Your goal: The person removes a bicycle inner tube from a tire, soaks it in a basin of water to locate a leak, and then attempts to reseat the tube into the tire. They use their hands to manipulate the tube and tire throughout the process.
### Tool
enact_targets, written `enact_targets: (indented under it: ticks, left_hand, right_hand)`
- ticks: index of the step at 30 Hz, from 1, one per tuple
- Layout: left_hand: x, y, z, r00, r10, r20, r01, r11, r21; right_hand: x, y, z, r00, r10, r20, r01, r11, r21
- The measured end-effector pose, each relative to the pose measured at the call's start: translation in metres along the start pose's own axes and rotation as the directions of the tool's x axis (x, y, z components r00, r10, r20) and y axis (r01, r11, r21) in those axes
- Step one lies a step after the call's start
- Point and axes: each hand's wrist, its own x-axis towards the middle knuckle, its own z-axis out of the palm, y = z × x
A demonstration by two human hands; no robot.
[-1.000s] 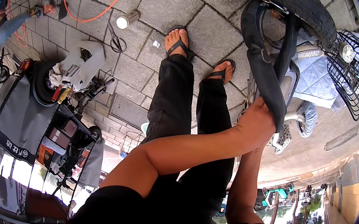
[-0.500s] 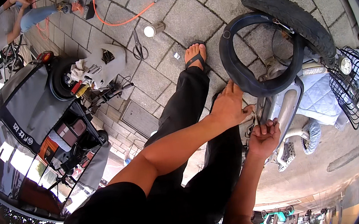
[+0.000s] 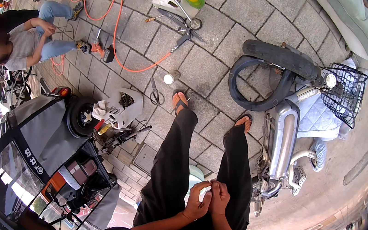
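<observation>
My left hand (image 3: 198, 202) and my right hand (image 3: 219, 197) meet close in front of my body, above my black trousers. The fingers of both are bent and pinched together at the tips. Whatever they hold, if anything, is too small to make out. Ahead on the right, a black inner tube (image 3: 237, 87) hangs partly outside the wheel of a scooter (image 3: 283, 136). The thick black tyre (image 3: 281, 58) lies against the tube's far side. Neither hand touches the scooter.
Scissors (image 3: 156, 94) and a jar with a white lid (image 3: 171, 77) lie on the paving. An orange hose (image 3: 121, 53) runs to an air gun (image 3: 180, 42). A cordless power tool (image 3: 104, 53) lies near a seated person (image 3: 22, 48). A covered vehicle (image 3: 51, 128) stands left.
Both hands have left the scooter's wheel area and come back together near my body. The view has shifted, showing both feet and more tools farther off.
</observation>
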Motion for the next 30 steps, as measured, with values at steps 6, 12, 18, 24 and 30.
enact_targets:
  ticks: [6, 12, 18, 24, 30]
  left_hand:
    - [0.134, 0.025, -0.094, 0.992, 0.122, -0.037, -0.127, 0.971, -0.201]
    - [0.334, -0.039, -0.183, 0.971, -0.150, -0.184, 0.021, 0.826, -0.563]
    - [0.438, -0.162, -0.161, 0.921, 0.108, -0.374, -0.165, 0.979, -0.123]
    - [0.488, -0.214, -0.139, 0.872, 0.392, -0.293, -0.309, 0.905, 0.293]
    - [0.508, -0.234, -0.131, 0.886, 0.425, -0.187, -0.374, 0.892, 0.255]
  right_hand:
    - [0.044, -0.020, 0.061, 0.997, 0.061, 0.056, -0.068, 0.989, 0.132]
    - [0.167, -0.157, 0.141, 0.944, -0.242, 0.223, 0.226, 0.970, 0.095]
    - [0.333, -0.306, 0.259, 0.495, -0.764, 0.413, 0.838, 0.545, 0.003]
    - [0.394, -0.424, 0.335, 0.080, -0.880, 0.468, 0.966, -0.047, -0.253]
    - [0.413, -0.456, 0.383, -0.027, -0.675, 0.738, 0.718, -0.527, -0.455]
